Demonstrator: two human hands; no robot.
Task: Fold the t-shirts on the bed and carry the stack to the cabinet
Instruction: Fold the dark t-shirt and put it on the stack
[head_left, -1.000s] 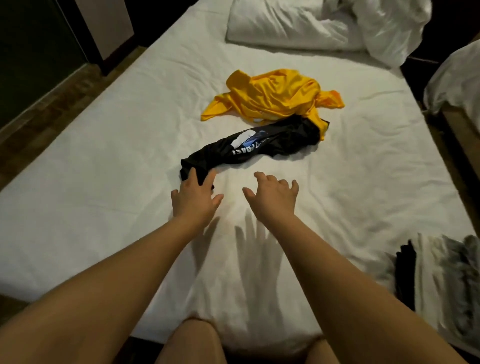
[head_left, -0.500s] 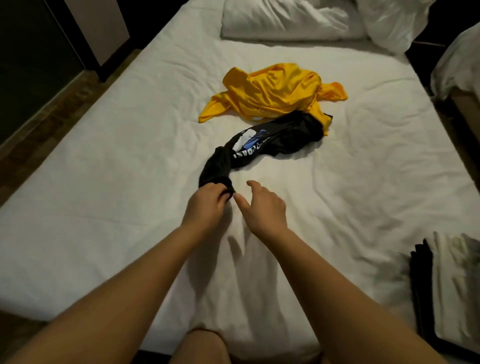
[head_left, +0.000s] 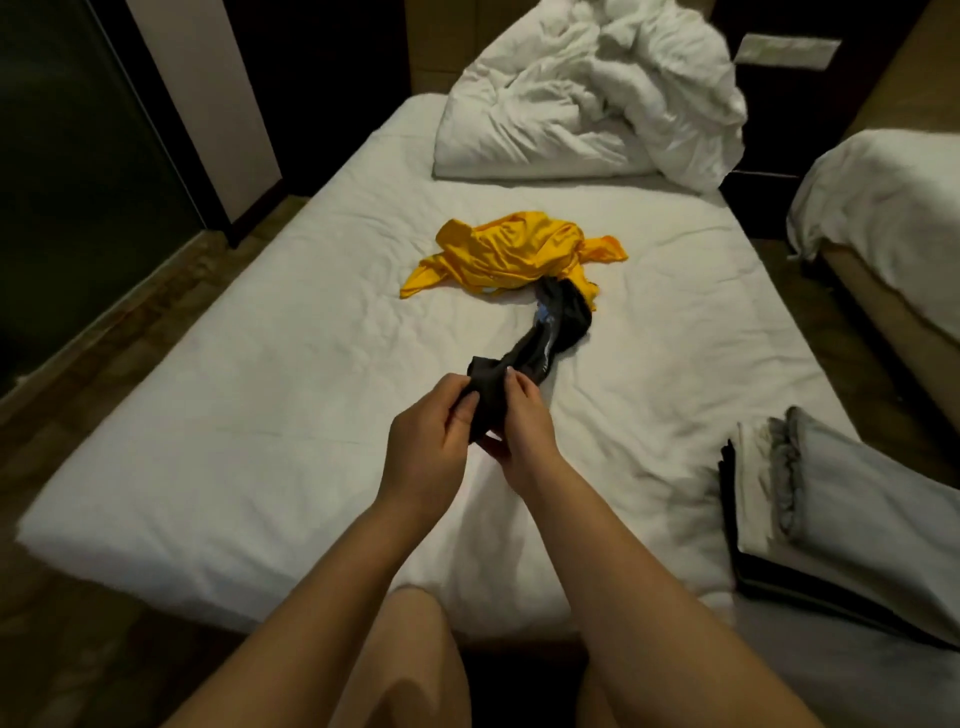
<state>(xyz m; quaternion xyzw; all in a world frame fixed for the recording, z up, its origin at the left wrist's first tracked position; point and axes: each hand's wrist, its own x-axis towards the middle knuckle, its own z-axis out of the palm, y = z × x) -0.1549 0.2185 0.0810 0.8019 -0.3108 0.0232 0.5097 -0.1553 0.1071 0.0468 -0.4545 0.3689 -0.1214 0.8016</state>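
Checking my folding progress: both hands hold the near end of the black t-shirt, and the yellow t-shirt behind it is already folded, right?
Not quite. The left hand and right hand do hold the near end of the black t-shirt, but the head view shows the yellow t-shirt behind it crumpled, not folded.

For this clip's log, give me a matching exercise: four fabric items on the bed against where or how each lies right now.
Column 1:
1 black t-shirt
2 yellow t-shirt
3 folded stack
4 duvet

Column 2:
A crumpled at the middle of the bed
B heaped at the far end
C near end held by left hand and right hand
D at the near right corner

Pairs: 1-C, 2-A, 3-D, 4-B
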